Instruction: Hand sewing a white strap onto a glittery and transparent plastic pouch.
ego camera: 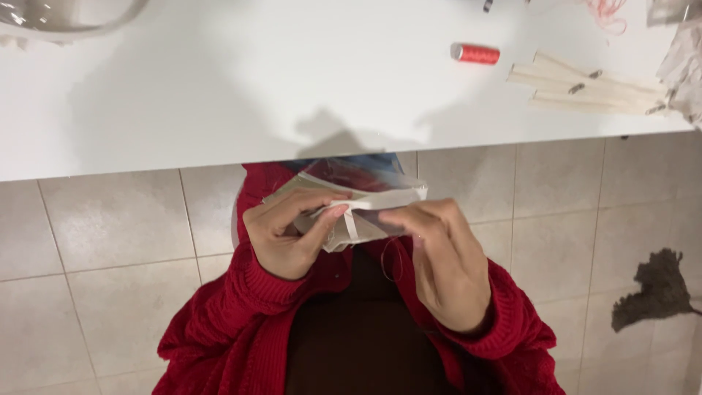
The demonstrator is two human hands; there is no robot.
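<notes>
Hand-sewing step, mid-stitch, by the look of it: the left hand pinches the cream fabric piece above the lap, near the table edge; right hand fingers closed, seemingly on red thread; drawing it taut needs a gentle pull

Folded cloth piece: lower part covered by fingers of left hand and right hand; layers not separable. Thread below it: too thin to follow, needle not made out. Clear bowl: cut off by top edge. Pink thread tangle and small dark item: cut by top edge, kind unclear. Pale lacy cloth: cut by right edge. Dark patch on floor: possibly fabric scrap, blurred.
</notes>
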